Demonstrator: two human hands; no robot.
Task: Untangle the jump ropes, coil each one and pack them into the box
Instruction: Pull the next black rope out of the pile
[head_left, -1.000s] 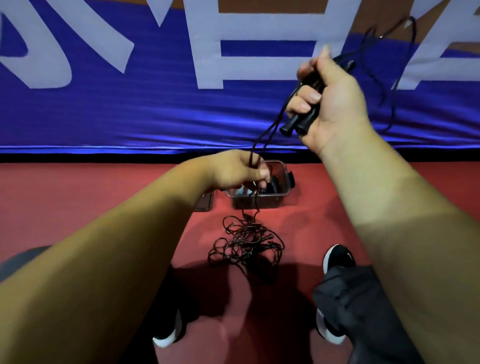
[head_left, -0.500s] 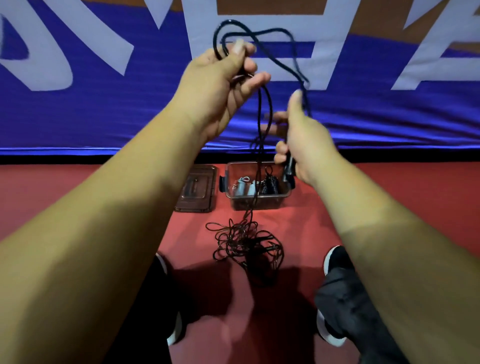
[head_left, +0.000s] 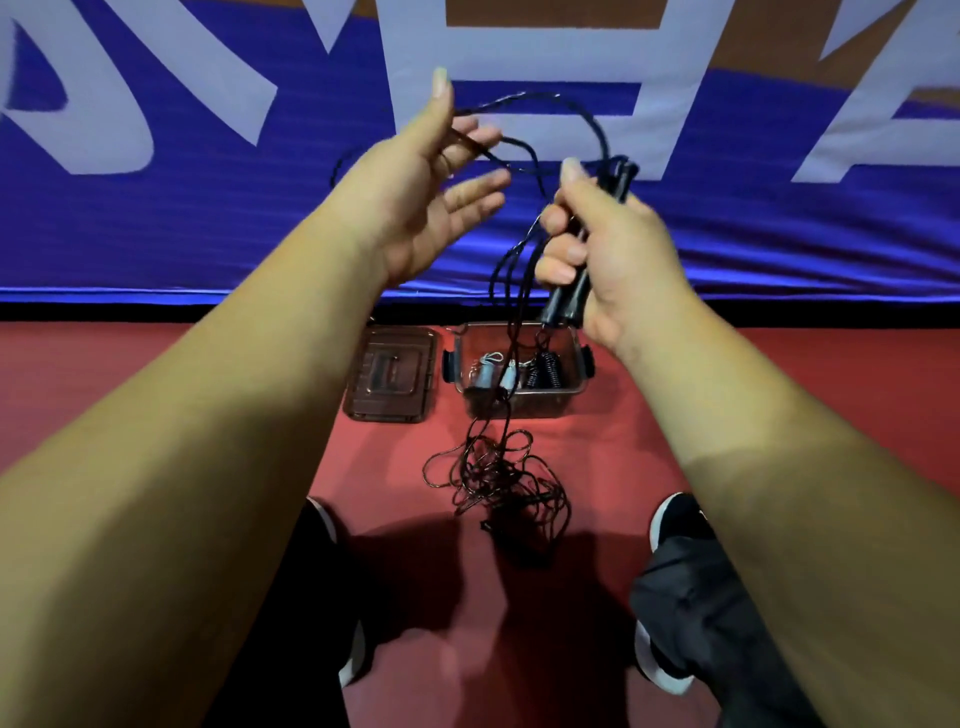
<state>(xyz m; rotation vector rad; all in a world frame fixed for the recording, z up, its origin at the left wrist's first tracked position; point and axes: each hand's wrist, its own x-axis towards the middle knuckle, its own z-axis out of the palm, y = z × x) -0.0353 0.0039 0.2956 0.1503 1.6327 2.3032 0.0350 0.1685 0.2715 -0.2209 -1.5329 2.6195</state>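
The right hand (head_left: 618, 254) is raised in front of the blue banner (head_left: 208, 234), its fingers (head_left: 561, 260) curled tight round a pair of black handles (head_left: 563, 304); the hand covers their middle, so only the ends show. A black rope (head_left: 587, 111) arcs from the top of the handles across to the left hand (head_left: 415, 208); that hand's fingers (head_left: 478, 189) are spread and nearly straight, none visibly closed on the cord, which is blurred where it crosses them. More strands hang from the right hand down to a tangle (head_left: 498, 483) on the red floor (head_left: 156, 374), just in front of the clear box (head_left: 519, 408); how many ropes make up the tangle cannot be made out. Inside the box lie pale handles (head_left: 488, 371) and a black coil (head_left: 543, 371), partly crossed by the hanging strands; the lid (head_left: 392, 374) lies flat just beside the box's left wall.
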